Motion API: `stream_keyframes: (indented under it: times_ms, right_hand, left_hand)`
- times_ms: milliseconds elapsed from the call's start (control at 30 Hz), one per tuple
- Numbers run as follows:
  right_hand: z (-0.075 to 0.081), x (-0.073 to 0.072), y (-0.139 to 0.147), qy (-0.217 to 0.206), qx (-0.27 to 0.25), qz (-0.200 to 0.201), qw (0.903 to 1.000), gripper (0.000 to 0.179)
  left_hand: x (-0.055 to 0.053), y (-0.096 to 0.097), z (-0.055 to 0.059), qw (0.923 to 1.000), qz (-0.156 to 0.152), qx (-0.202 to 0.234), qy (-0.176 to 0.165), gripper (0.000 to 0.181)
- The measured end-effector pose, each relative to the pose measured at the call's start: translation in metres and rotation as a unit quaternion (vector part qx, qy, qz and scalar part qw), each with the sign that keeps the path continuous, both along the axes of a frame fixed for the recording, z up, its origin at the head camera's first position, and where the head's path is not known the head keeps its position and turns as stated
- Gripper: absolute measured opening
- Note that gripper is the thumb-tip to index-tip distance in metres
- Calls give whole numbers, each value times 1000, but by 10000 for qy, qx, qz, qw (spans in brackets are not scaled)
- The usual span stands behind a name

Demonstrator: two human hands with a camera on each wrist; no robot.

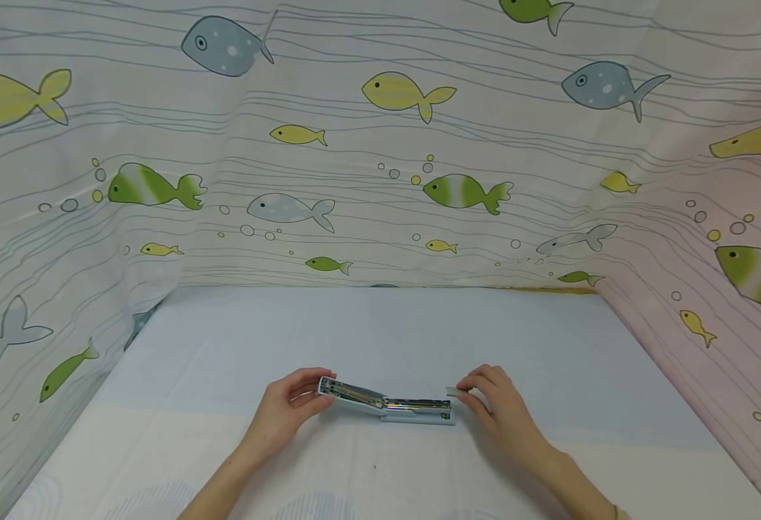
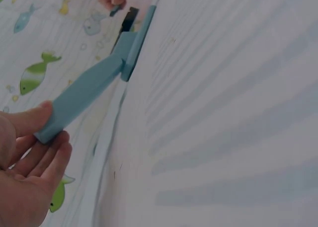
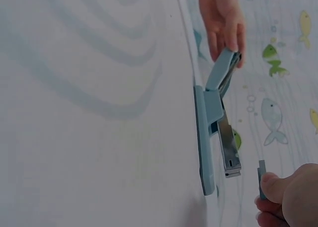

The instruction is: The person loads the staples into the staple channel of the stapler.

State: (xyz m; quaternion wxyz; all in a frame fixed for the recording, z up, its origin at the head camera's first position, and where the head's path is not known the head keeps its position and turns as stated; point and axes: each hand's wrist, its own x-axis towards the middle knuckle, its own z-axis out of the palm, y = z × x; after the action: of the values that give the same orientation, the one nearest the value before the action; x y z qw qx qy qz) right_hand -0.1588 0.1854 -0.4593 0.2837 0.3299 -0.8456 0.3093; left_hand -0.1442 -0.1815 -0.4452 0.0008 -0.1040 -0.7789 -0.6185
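Note:
A light blue stapler point(image 1: 417, 417) lies opened out on the table, its base flat and its top arm swung back to the left. My left hand point(image 1: 286, 406) grips the end of that top arm between thumb and fingers, holding it raised. The metal staple channel point(image 3: 229, 147) sits exposed above the base, tilted a little up from it. Just beyond the channel's front end, my right hand point(image 1: 500, 404) pinches a small strip of staples point(image 1: 452, 391) between thumb and fingertips. The strip is apart from the stapler.
The table point(image 1: 380, 332) has a pale blue and white cloth with printed patterns. A fish-patterned curtain point(image 1: 354, 166) hangs behind it and along both sides. A few tiny dark specks point(image 1: 375, 467) show on the cloth in front of the stapler.

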Motion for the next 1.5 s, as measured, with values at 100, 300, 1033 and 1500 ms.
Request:
stream_keyframes:
  times_ms: [100,300,1033,1500]
  right_hand:
    - [1,1,-2,-8,10,8,10000,27]
    - [0,1,-5,-46,26,11,10000,26]
    - [-1,3,-17,-231,73,104,9997,21]
    - [-1,4,-21,-265,86,186,9994,20]
  left_hand:
    - [0,0,0,10000,3,-2,-11,42]
    - [0,0,1,10000,4,14,16,42]
    - [-1,1,0,10000,17,-12,8,42]
    - [0,0,0,10000,-9,58,19,43]
